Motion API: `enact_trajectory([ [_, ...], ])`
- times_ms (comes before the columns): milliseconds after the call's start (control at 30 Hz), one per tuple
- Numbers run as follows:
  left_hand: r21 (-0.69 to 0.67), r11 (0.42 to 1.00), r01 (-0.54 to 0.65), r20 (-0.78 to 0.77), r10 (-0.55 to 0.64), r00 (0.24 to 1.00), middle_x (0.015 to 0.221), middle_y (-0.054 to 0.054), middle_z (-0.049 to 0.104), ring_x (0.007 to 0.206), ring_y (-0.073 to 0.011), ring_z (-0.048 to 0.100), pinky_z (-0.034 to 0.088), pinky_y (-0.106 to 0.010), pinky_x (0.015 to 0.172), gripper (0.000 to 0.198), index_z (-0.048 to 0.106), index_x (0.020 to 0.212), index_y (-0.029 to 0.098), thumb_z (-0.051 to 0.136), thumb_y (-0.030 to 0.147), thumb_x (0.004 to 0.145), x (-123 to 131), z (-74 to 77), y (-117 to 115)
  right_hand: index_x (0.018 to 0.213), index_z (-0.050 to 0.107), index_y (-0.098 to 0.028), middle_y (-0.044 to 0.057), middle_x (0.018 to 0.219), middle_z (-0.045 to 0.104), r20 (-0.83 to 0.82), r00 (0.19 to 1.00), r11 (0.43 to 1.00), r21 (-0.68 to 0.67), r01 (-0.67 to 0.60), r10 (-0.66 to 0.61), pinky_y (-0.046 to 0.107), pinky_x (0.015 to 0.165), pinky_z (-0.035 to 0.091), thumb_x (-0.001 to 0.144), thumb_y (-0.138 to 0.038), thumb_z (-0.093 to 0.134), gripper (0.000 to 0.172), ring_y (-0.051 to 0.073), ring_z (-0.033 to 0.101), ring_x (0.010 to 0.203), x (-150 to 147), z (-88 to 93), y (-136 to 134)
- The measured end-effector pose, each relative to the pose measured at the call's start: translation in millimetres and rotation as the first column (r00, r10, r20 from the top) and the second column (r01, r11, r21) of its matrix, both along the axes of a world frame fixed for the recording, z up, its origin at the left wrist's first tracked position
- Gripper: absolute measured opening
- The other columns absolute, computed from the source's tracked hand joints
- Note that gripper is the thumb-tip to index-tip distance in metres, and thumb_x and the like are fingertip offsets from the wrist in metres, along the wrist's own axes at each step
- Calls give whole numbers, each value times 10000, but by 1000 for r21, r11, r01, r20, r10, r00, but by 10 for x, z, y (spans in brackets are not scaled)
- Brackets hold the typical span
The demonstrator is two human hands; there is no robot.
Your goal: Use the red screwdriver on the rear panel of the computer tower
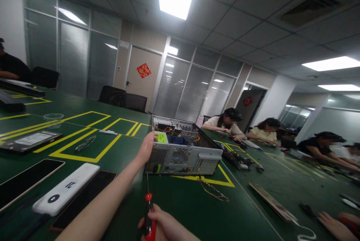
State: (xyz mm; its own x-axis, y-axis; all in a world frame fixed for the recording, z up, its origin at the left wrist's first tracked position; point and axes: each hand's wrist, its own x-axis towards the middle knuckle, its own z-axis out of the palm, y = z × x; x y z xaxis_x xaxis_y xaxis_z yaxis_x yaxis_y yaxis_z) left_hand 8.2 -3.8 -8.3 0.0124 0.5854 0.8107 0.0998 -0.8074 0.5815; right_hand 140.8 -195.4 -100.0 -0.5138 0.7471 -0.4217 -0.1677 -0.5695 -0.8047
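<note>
Two bare hands work at a green table (185,205) marked with yellow tape. At far left lie a dark tablet (25,181) and a white power bank (66,188). The left hand (146,147), fingers together, grips the top edge of an open computer case (182,156) lying mid-table. Just below, the right hand (161,228) is closed round a red-handled screwdriver (148,211), its shaft pointing up at the case. Seated people (225,121) bend over work at right; another person's hand (333,226) rests at the lower right.
</note>
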Motion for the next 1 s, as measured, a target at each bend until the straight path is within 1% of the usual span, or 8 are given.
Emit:
enact_trajectory([
  [133, -2, 1000, 0, 4, 0, 1000, 1157, -118, 691, 1299, -275, 556, 418, -492, 1155, 470, 633, 874, 213, 289, 498, 1017, -1, 8, -14, 1465, 238, -306, 15, 983, 726, -110, 993, 999, 11, -49, 49, 341, 702, 466, 429, -252, 867, 1213, 191, 702, 681, 47, 41, -31],
  [200, 3, 1000, -4, -6, 4, 1000, 1151, -114, 690, 1295, -269, 557, 412, -488, 1161, 470, 629, 876, 213, 283, 498, 1018, -1, 14, -18, 1532, 163, -292, 32, 1000, 725, -85, 994, 997, 39, -70, 73, 328, 710, 457, 405, -208, 905, 1353, 195, 707, 712, 61, 97, -67],
  [267, 6, 1000, -10, -16, 10, 1000, 1143, -109, 691, 1284, -260, 564, 407, -484, 1167, 470, 623, 876, 214, 277, 498, 1020, -1, 17, -20, 1554, 157, -266, 40, 990, 719, -52, 996, 995, 68, -68, 72, 302, 689, 447, 426, -250, 943, 1374, 197, 710, 738, 70, 158, -108],
  [400, 6, 1000, -14, -14, 14, 1000, 1149, -110, 688, 1276, -258, 568, 402, -486, 1170, 464, 616, 874, 216, 274, 493, 1021, 3, 10, -13, 1463, 341, -241, 9, 934, 696, -41, 999, 992, 121, 29, -25, 285, 667, 457, 483, -350, 952, 1160, 176, 695, 731, 63, 206, -161],
  [500, -3, 1000, -15, -10, 15, 1000, 1156, -110, 688, 1285, -260, 561, 401, -485, 1169, 462, 619, 874, 217, 280, 494, 1021, 6, 1, -6, 1293, 448, -229, 3, 901, 695, -50, 997, 991, 118, 64, -59, 293, 653, 466, 490, -330, 919, 936, 160, 677, 679, 40, 166, -150],
  [700, 2, 1000, -11, -12, 11, 1000, 1159, -112, 689, 1294, -257, 554, 397, -475, 1171, 475, 625, 891, 215, 272, 502, 1024, 9, -7, 2, 973, 482, -227, 32, 935, 733, -162, 984, 997, -2, 76, -75, 283, 581, 418, 557, -323, 654, 460, 172, 668, 596, 30, 195, -133],
  [867, 6, 1000, -12, 2, 12, 1000, 1146, -114, 690, 1290, -261, 555, 415, -478, 1151, 480, 629, 878, 212, 281, 509, 1022, 14, -13, 17, 1049, 583, -168, 12, 829, 701, -209, 961, 977, -157, 148, -179, 248, 521, 315, 689, -395, 646, 430, 124, 594, 531, 38, 387, -213],
  [1000, 1, 1000, -18, -16, 18, 1000, 1144, -113, 691, 1288, -255, 559, 412, -470, 1156, 494, 629, 873, 214, 268, 516, 1023, 10, -4, 9, 958, 567, -199, -20, 742, 661, -203, 945, 962, -144, 230, -256, 211, 512, 213, 701, -390, 815, 405, 62, 462, 472, 31, 431, -262],
])
